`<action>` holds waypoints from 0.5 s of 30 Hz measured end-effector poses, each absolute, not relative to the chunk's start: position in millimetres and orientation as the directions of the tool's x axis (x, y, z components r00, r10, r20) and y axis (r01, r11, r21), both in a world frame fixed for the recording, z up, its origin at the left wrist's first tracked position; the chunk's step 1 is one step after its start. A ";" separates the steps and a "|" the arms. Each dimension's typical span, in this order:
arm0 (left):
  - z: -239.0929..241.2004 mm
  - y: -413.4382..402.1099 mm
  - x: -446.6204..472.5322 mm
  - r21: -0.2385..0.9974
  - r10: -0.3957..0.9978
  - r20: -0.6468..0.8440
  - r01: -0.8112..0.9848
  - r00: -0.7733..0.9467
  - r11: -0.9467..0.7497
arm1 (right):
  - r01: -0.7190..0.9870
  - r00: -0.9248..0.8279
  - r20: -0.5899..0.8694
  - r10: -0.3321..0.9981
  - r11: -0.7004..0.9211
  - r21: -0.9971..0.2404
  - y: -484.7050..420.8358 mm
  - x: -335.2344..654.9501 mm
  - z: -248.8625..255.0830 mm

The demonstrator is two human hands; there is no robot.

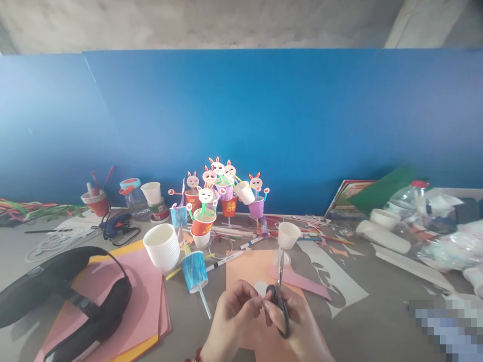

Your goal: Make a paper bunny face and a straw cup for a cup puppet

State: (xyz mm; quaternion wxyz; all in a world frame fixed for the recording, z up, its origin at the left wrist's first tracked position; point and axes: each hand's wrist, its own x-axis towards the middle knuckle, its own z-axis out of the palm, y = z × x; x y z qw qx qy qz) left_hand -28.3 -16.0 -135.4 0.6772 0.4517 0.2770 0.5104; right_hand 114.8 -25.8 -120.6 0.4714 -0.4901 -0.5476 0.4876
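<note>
Gripping one pair of scissors at bottom centre: right hand clamped on the black handles, blades up. Left hand pinched together beside them, contents unclear. Six bunny cups mid-frame. Cluttered grey table – blue wall behind.

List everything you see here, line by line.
blue board: one, blue, along the back
bunny cups: about six, mixed colours, back centre
white cup stack: one, white, left of centre
blue cup on stick: one, blue, beside the stack
white cup: one, white, beyond the scissors
pink paper: several sheets, pink, left
orange paper: one, orange, under the hands
headset: one, black, on pink paper
glue gun: one, blue-black, back left
bottle: one, clear, right
scissors: one, black handles, right hand
left hand: one, beside the scissors
right hand: one, grip on scissors
</note>
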 end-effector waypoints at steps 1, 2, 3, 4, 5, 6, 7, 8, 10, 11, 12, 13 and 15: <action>-134.7 -16.1 -27.9 0.895 0.941 0.086 -0.440 0.326 0.071 | 0.097 -0.073 0.036 0.997 0.043 -0.994 -26.2 114.4 -119.4; -134.2 -16.2 -27.7 0.898 0.943 0.086 -0.434 0.322 0.066 | 0.116 -0.071 0.036 0.997 0.044 -0.992 -26.5 114.1 -118.7; -134.1 -16.4 -27.6 0.902 0.945 0.084 -0.427 0.315 0.062 | 0.130 -0.069 0.042 0.997 0.051 -0.990 -26.6 113.9 -118.4; -134.2 -16.5 -27.7 0.906 0.947 0.083 -0.420 0.309 0.058 | 0.138 -0.067 0.050 0.997 0.059 -0.989 -26.5 113.8 -118.8; -134.5 -16.8 -27.8 0.908 0.948 0.084 -0.416 0.306 0.054 | 0.140 -0.066 0.057 0.996 0.066 -0.988 -26.4 113.8 -119.6; -135.0 -17.0 -28.0 0.910 0.949 0.085 -0.411 0.304 0.050 | 0.137 -0.068 0.062 0.996 0.071 -0.988 -26.1 113.9 -120.9; -135.5 -17.2 -28.2 0.912 0.948 0.087 -0.407 0.307 0.048 | 0.133 -0.068 0.063 0.996 0.072 -0.989 -25.8 114.0 -122.5; -136.1 -17.3 -28.5 0.914 0.946 0.089 -0.404 0.313 0.047 | 0.130 -0.068 0.063 0.996 0.071 -0.989 -25.4 114.2 -124.1; -137.0 -17.5 -28.8 0.918 0.942 0.092 -0.393 0.323 0.045 | 0.134 -0.068 0.062 0.996 0.071 -0.988 -25.0 114.7 -126.8; -137.5 -17.5 -28.9 0.921 0.942 0.094 -0.388 0.321 0.040 | 0.140 -0.068 0.064 0.996 0.073 -0.987 -25.0 115.0 -127.8; -137.9 -17.4 -28.9 0.924 0.944 0.094 -0.382 0.315 0.035 | 0.147 -0.068 0.066 0.995 0.076 -0.986 -25.1 115.2 -128.4; -138.3 -17.4 -28.9 0.927 0.947 0.092 -0.375 0.307 0.032 | 0.153 -0.068 0.069 0.995 0.079 -0.985 -25.3 115.5 -128.8; -139.3 -17.1 -28.8 0.931 0.952 0.087 -0.365 0.295 0.028 | 0.156 -0.068 0.074 0.995 0.084 -0.984 -25.7 115.7 -129.3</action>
